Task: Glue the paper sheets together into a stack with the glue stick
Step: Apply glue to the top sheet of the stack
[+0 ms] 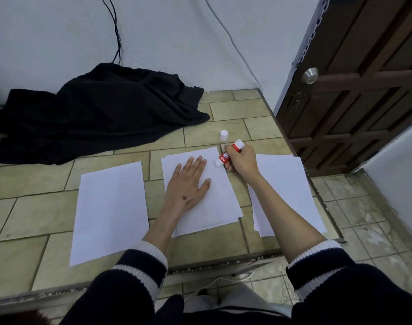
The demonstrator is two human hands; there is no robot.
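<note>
Three lots of white paper lie on the tiled table. A single sheet [110, 212] is at the left, a small stack [220, 202] in the middle, and another stack [287, 184] at the right. My left hand [188, 181] presses flat on the middle stack, fingers spread. My right hand [241, 160] grips a red-and-white glue stick [226, 156], its tip touching the stack's upper right edge. The white cap [224, 135] stands on the table just behind the stack.
A crumpled black cloth [99, 111] covers the table's back left. The table edge [322, 202] runs along the right, close to the right stack, with a brown door [355, 90] beyond. Cables hang down the wall behind.
</note>
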